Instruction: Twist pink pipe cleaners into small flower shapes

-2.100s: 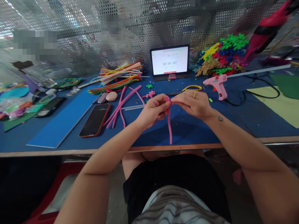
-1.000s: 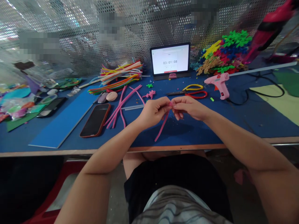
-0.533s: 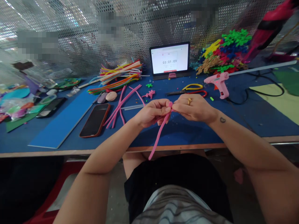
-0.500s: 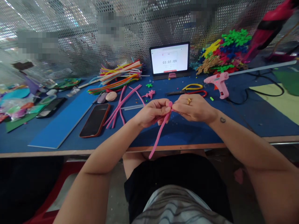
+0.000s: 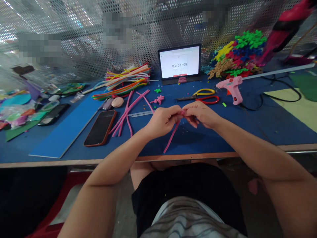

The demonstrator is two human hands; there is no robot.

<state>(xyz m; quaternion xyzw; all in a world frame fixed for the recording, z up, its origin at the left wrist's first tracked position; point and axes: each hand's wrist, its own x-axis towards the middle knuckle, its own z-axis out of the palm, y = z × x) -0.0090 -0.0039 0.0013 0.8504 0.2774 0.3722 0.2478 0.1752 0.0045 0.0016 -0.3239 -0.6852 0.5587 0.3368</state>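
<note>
Above the table's front part, both hands meet at the bent end of a pink pipe cleaner [image 5: 171,138]. My left hand [image 5: 165,119] is closed on it, thumb and fingers pinching near the bend. From under that hand the pipe cleaner's straight tail slants down toward the table edge. My right hand [image 5: 201,114] pinches the same small pink bend from the other side; its lower fingers are curled. The fingers partly cover the bend, so its exact shape is hidden. More pink pipe cleaners [image 5: 130,112] lie crossed to the left of my left hand.
A phone [image 5: 100,128] and a blue board [image 5: 66,127] lie at left. Behind are bundled coloured pipe cleaners [image 5: 128,77] and a tablet [image 5: 180,62] showing a timer. Scissors [image 5: 208,96], a pink glue gun [image 5: 232,88] with its cord, and a colourful pile [image 5: 237,56] are at right.
My left hand has rolled over, its back now turned more upward. The pipe cleaner's tail has swung up and slightly right. My right hand has tilted, its lower fingers now showing.
</note>
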